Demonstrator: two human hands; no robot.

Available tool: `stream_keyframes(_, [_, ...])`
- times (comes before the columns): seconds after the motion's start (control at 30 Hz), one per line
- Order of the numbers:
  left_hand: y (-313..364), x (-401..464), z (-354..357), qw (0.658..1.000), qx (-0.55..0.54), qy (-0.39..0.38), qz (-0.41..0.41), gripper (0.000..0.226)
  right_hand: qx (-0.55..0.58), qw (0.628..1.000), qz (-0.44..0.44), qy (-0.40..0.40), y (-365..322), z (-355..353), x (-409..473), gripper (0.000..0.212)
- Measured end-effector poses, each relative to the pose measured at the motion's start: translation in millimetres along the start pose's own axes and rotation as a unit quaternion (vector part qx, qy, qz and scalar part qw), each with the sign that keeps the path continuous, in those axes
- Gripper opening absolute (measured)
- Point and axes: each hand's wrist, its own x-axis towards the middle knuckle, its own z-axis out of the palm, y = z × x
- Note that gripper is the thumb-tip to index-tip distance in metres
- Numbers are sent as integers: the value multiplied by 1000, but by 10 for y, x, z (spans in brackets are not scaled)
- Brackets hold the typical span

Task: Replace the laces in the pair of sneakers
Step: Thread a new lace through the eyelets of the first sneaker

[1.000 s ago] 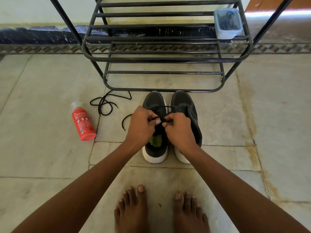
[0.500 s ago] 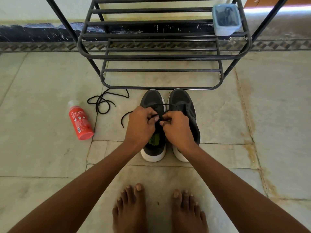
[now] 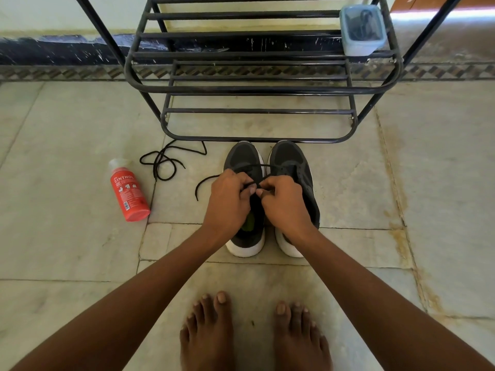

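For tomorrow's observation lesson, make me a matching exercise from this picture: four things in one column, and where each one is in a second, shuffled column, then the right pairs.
Things
1. red bottle
2. plastic box
3. loose black lace
4. lace being threaded

Places
A. on a shelf of the shoe rack, at its right end
B. pinched by the left hand and right hand over the left sneaker
C. lying on its side on the floor, far left
D. in a tangle on the floor between the bottle and the sneakers

Pairs: 1-C, 2-A, 3-D, 4-B
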Motion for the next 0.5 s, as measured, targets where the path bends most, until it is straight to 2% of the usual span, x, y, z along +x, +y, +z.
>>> stream_keyframes(0.2, [-6, -47, 65, 998, -45, 50, -12, 6, -1, 1000, -1, 5, -8, -8, 5, 20])
stream_keyframes(0.3, [-7, -75, 17, 988, -130, 66, -55, 18, 9, 1000, 5, 13, -4, -17, 11, 26])
stream_keyframes(0.5, [-4, -29, -78, 981, -165, 53, -82, 28, -36, 999, -6, -26, -61, -95, 140, 13])
